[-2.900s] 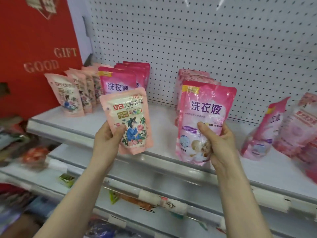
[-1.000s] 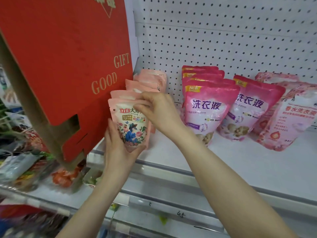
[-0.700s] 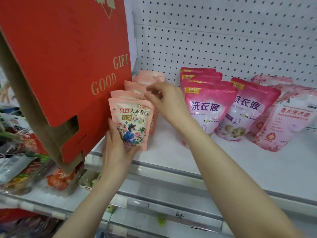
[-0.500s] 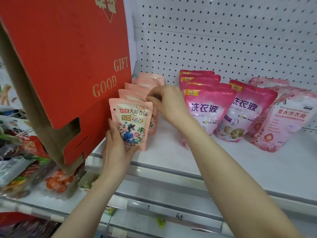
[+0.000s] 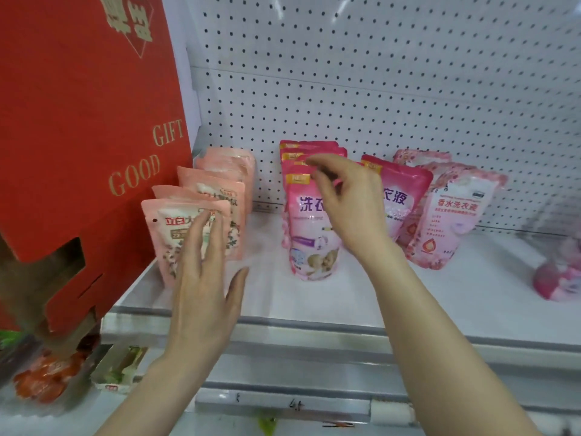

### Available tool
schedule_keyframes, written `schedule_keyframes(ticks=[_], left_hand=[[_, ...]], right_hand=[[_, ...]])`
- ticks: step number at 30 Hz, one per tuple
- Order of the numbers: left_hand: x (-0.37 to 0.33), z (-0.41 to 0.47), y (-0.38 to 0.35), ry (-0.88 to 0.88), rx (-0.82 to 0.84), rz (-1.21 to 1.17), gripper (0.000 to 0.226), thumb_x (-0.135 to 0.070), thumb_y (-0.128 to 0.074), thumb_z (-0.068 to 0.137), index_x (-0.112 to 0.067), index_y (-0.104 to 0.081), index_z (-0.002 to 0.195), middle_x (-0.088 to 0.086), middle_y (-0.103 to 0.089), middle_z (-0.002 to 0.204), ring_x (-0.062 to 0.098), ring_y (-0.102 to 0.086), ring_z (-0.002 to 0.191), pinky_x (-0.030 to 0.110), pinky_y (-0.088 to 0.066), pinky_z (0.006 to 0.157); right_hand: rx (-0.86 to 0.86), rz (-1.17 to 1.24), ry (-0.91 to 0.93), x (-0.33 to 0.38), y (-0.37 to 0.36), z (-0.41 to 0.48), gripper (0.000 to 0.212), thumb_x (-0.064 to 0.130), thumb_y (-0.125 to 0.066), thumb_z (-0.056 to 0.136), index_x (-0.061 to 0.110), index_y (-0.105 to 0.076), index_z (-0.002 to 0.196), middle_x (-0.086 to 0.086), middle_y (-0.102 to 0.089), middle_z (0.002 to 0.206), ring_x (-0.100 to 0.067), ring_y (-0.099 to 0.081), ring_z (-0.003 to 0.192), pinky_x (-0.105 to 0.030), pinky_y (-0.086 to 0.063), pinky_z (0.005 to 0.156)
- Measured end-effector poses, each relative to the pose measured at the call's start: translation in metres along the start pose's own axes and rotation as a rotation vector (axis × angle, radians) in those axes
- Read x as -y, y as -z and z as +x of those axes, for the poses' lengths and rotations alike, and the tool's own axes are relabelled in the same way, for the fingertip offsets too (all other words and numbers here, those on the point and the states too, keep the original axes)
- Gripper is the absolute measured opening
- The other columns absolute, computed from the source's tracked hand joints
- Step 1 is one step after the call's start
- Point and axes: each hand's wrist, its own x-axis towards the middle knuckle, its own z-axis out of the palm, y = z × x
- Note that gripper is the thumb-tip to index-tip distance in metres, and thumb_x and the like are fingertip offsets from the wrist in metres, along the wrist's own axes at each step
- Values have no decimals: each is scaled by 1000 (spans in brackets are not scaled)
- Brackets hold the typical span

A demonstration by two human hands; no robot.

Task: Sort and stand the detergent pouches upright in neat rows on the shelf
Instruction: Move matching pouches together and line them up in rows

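A row of peach floral pouches stands at the shelf's left, and its front pouch is upright. My left hand is flat with straight fingers, the fingertips lying against that front pouch's face. To the right stands a row of hot-pink pouches, with its front pouch upright. My right hand hovers at that pouch's top with loosely curled fingers and plainly grips nothing. Another hot-pink pouch and pale pink pouches lean behind my right hand.
A big red gift box juts in at the left, close to the peach row. A blurred pink pouch lies at the far right of the white shelf. A pegboard backs the shelf. Lower shelves hold other goods.
My right hand left the peach row and moved right to the top of the hot-pink row. My left hand let go of the front peach pouch and flattened against it.
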Motion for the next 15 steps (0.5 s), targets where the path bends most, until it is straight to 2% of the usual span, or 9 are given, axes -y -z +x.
schedule_keyframes(ticks=[2, 5, 8, 10, 11, 12, 13, 15], left_hand=[[-22, 25, -8, -59, 9, -59, 67, -20, -63, 87, -13, -34, 148, 7, -33, 151, 22, -31, 140, 19, -19, 115], [-54, 80, -22, -149, 25, -109, 53, -19, -64, 90, -16, -47, 141, 4, -48, 139, 19, -44, 129, 25, -31, 107], [-80, 146, -42, -137, 171, -128, 37, -28, -62, 93, -22, -60, 129, -1, -60, 125, 17, -55, 117, 33, -40, 100], [-90, 184, -62, -125, 324, -68, 33, -31, -62, 92, -23, -64, 124, 0, -64, 122, 20, -58, 113, 34, -42, 97], [-92, 200, -72, -117, 392, -26, 32, -32, -62, 92, -23, -65, 123, 1, -65, 122, 21, -58, 113, 33, -41, 95], [-92, 213, -82, -104, 451, 16, 32, -32, -62, 92, -23, -66, 122, 1, -65, 123, 22, -58, 114, 32, -40, 94], [-90, 224, -91, -90, 506, 59, 31, -33, -62, 93, -23, -66, 122, 2, -65, 124, 22, -57, 115, 31, -40, 94], [-81, 244, -105, -57, 621, 141, 30, -32, -62, 93, -23, -66, 121, 1, -65, 125, 21, -58, 114, 30, -41, 94]], right_hand=[[-8, -135, -67, -29, 32, 12, 29, 9, -59, 92, 19, -71, 117, 3, -76, 99, -15, -69, 86, -30, -53, 80], [124, -339, -226, -71, 70, 45, 36, 9, -59, 91, 19, -65, 126, -5, -73, 113, -23, -67, 102, -41, -53, 92], [346, -575, -266, -100, 84, 76, 39, 15, -60, 91, 21, -62, 130, -4, -69, 123, -26, -65, 111, -40, -54, 93], [493, -654, -247, -111, 80, 90, 25, 31, -63, 92, 21, -69, 114, -3, -73, 107, -25, -68, 98, -38, -57, 84], [551, -679, -237, -116, 77, 96, 22, 40, -64, 91, 20, -71, 96, -3, -72, 90, -25, -68, 84, -36, -58, 75], [589, -696, -228, -122, 74, 102, 29, 44, -64, 90, 18, -67, 77, -2, -66, 73, -24, -64, 70, -32, -55, 65], [610, -707, -217, -129, 71, 108, 35, 42, -65, 89, 16, -60, 65, -1, -58, 62, -23, -58, 61, -29, -50, 58], [621, -701, -193, -141, 68, 119, 30, 31, -66, 86, 12, -60, 63, -5, -57, 58, -23, -54, 59, -26, -44, 53]])
